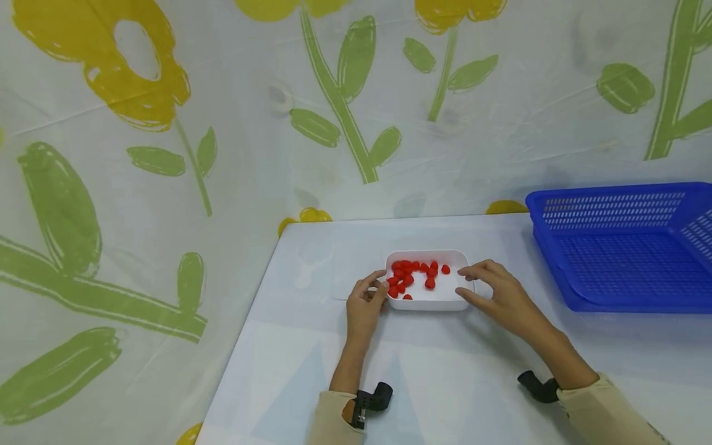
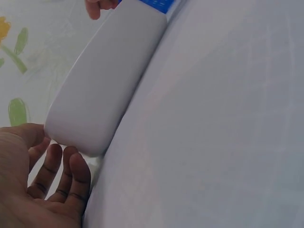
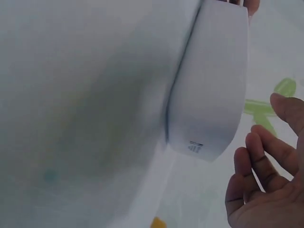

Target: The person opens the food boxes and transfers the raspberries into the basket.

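A white rectangular box (image 1: 431, 305), open on top, stands on the table. Inside lie several small red rounded pieces (image 1: 408, 280), mostly toward its left half. At the left end my left hand (image 1: 364, 309) holds the box, thumb at the rim and curled fingers against the end wall, as the left wrist view shows. My right hand (image 1: 508, 303) is at the right end, thumb and fingers spread around that corner. In the right wrist view, a gap shows between the right fingertips (image 3: 256, 135) and the box wall. The red pieces are hidden from both wrist views.
A large blue plastic basket (image 1: 556, 272) with slotted sides is at the right rear of the white table (image 1: 445, 377). Behind and to the left hangs a flower-patterned sheet (image 1: 239, 123). A black wrist mount (image 1: 381, 397) sits on each sleeve.
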A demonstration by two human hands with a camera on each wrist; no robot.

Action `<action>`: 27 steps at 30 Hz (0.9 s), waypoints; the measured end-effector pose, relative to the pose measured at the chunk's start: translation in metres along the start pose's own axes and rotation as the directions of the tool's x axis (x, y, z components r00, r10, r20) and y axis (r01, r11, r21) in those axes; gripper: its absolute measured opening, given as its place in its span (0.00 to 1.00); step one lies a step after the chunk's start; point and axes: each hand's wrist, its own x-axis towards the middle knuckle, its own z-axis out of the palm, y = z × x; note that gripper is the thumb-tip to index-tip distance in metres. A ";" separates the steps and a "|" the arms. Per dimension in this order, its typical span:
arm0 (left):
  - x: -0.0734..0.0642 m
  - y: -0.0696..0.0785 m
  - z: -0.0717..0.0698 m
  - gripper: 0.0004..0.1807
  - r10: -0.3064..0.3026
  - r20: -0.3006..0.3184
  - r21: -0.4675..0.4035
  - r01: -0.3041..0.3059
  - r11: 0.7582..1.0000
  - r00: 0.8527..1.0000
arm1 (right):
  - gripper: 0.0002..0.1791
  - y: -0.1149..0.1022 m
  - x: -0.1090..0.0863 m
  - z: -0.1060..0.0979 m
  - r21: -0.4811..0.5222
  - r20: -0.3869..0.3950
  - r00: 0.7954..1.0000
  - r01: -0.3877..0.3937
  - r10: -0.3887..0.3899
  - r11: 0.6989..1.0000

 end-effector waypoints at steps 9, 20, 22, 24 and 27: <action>-0.001 0.002 0.000 0.15 0.001 0.003 -0.004 -0.001 1.000 1.000 | 0.17 -0.015 0.024 -0.001 -0.092 0.141 0.990 0.021 -0.008 0.995; -0.001 -0.001 0.000 0.15 0.007 0.004 -0.004 -0.007 1.000 1.000 | 0.14 -0.016 0.042 0.011 -0.161 0.222 0.975 0.059 -0.022 0.985; -0.001 -0.001 0.000 0.15 0.007 0.000 -0.001 -0.007 1.000 1.000 | 0.14 -0.016 0.045 0.015 -0.180 0.231 0.973 0.044 -0.001 0.983; 0.000 0.000 -0.001 0.14 0.006 -0.002 0.002 -0.006 1.000 1.000 | 0.14 -0.018 0.048 0.018 -0.200 0.243 0.970 0.029 0.020 0.979; 0.001 0.001 -0.002 0.14 0.005 -0.006 0.009 -0.005 1.000 1.000 | 0.13 -0.020 0.052 0.022 -0.231 0.243 0.969 0.024 0.034 0.973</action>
